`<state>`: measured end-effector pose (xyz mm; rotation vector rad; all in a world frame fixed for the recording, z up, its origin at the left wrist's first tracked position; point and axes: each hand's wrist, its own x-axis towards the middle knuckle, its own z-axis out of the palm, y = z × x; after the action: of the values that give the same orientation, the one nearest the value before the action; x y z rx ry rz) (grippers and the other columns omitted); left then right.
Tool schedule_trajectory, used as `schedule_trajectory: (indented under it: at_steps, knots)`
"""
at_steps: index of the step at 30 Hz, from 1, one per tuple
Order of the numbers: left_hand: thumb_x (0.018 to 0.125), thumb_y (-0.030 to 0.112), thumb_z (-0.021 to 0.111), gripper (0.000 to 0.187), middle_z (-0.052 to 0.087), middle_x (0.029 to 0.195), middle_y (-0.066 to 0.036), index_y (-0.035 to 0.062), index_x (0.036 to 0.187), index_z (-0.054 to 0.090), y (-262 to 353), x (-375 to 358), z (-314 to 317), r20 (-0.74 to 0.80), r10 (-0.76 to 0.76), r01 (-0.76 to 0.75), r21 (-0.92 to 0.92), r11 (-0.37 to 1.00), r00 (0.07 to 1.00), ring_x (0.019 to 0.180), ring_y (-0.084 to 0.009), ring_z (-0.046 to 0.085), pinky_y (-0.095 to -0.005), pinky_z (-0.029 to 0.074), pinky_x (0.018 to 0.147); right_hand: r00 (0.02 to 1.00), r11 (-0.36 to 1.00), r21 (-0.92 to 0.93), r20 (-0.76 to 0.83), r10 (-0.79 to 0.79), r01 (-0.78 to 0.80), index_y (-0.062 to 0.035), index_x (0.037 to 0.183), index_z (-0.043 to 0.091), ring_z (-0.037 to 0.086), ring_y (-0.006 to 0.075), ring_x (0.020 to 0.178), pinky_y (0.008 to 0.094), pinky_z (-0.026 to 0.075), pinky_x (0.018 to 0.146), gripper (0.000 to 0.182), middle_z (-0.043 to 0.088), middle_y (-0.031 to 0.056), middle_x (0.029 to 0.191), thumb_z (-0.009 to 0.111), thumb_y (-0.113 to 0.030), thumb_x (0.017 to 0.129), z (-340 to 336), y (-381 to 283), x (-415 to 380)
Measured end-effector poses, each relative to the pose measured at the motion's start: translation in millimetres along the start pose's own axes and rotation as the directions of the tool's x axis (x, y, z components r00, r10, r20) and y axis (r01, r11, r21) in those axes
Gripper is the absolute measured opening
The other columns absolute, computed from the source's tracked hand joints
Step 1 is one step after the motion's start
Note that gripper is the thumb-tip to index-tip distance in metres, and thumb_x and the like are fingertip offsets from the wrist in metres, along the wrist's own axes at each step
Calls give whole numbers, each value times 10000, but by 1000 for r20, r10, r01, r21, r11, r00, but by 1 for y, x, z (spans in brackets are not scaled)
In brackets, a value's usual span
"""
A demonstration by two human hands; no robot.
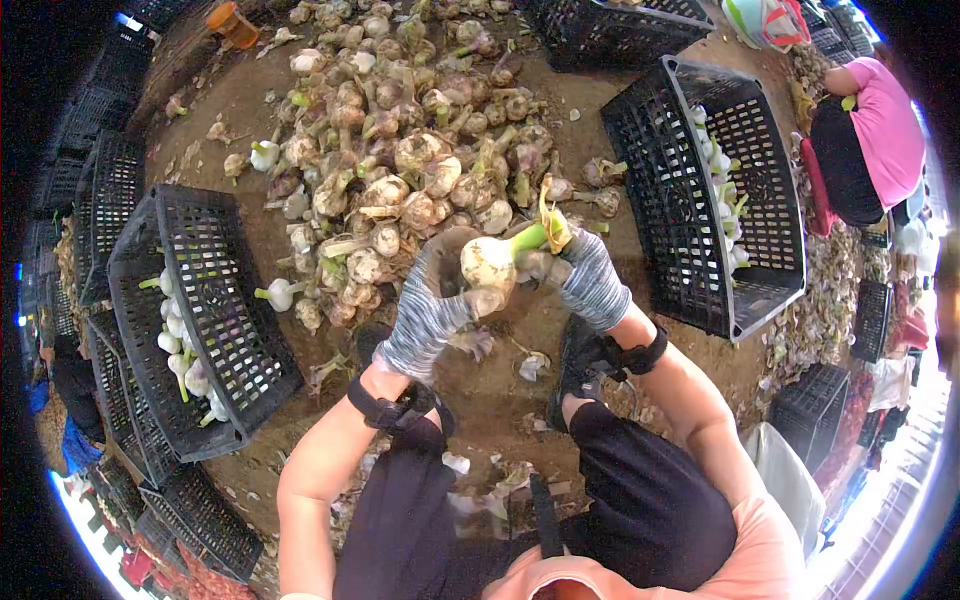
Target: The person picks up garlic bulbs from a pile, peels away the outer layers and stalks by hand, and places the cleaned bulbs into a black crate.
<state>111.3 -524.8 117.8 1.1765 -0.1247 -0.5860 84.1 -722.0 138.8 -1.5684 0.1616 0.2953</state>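
Observation:
In a grey knit glove, my left hand (437, 305) is wrapped round a pale garlic bulb (488, 264), thumb and fingers curled about its sides. A green stem with a yellowed, frayed end rises to the right from the bulb. My right hand (588, 275), gloved alike, has its fingers closed on that stem close to the bulb. Just beyond both hands lies a big pile of unpeeled garlic (400, 150), brownish and dirt-marked. One cleaner white bulb (280, 292) rests at the pile's left edge.
Black plastic crates stand to the left (205, 320) and right (705, 195), with cleaned white bulbs inside. Another crate (620, 35) is at the back. An orange container (232, 25) lies far left. A person in a pink top (885, 130) crouches at right. Peelings litter the ground.

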Motion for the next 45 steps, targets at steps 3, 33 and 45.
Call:
schedule_trajectory:
  at_steps: [3,33,45]
  knots:
    - [727,325,723,665,516,1133,-65,52,1240,398,10,0,4,78,-151,161,-136,978,985,1006,-173,535,-299,479,828,998,998,-29,-25,-54,53,-22,985,599,563,93,825,265,470,744,170,634,7,890,613,-82,826,-4,10,-3]
    - [863,469,539,529,534,997,-20,38,1164,482,-31,20,-19,-18,-83,84,53,995,996,926,-110,494,-262,428,817,939,924,-199,-36,-341,328,-1,1031,575,606,174,758,284,501,669,250,634,89,934,498,-132,833,6,35,-10]
    - [687,91,725,290,618,901,-60,35,949,614,12,12,-23,118,240,-244,761,601,963,843,-159,576,-284,456,785,997,998,-65,-80,-23,18,68,1149,483,564,121,815,257,466,755,365,619,62,949,474,-144,853,7,47,-7]
